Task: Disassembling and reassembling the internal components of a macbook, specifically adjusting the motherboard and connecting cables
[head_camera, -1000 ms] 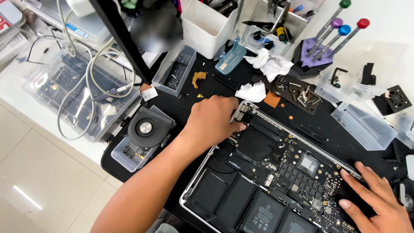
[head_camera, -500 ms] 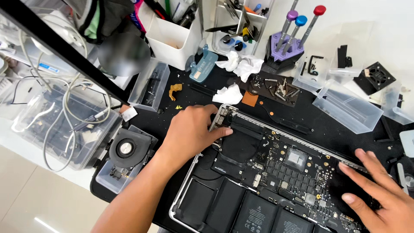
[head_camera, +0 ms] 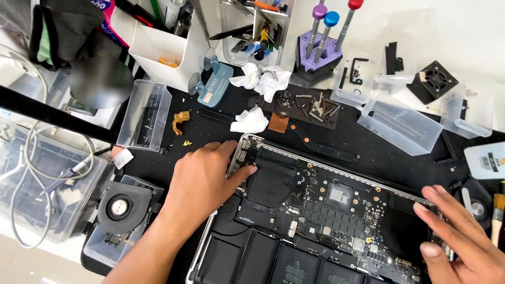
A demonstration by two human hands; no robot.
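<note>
We look down on a cluttered repair desk, white at the top and left edges, with a black work mat covering its middle. On the mat lies an opened laptop with its bottom cover off, showing the dark circuit board, the black fan housing and the battery cells along the near edge.

Our left hand rests palm down on the laptop's upper left corner, its fingers held close together and curled, the tips pressing on the board near the corner; we cannot tell whether they pinch anything. Our right hand lies at the laptop's right edge, fingers spread and flat on the casing, holding nothing.

Left of the laptop a loose round cooling fan sits in a clear plastic tray. Beyond it, white cables loop over a clear storage bin. A black bar crosses the upper left corner of the view.

Above the laptop we see crumpled white tissues, a dark pad strewn with small screws, a blue suction tool, and a purple stand holding screwdrivers with coloured caps. White tool holders stand at the top left. To the right, several clear plastic boxes and a small black square fan rest on the white surface. A brush lies at the far right edge.
</note>
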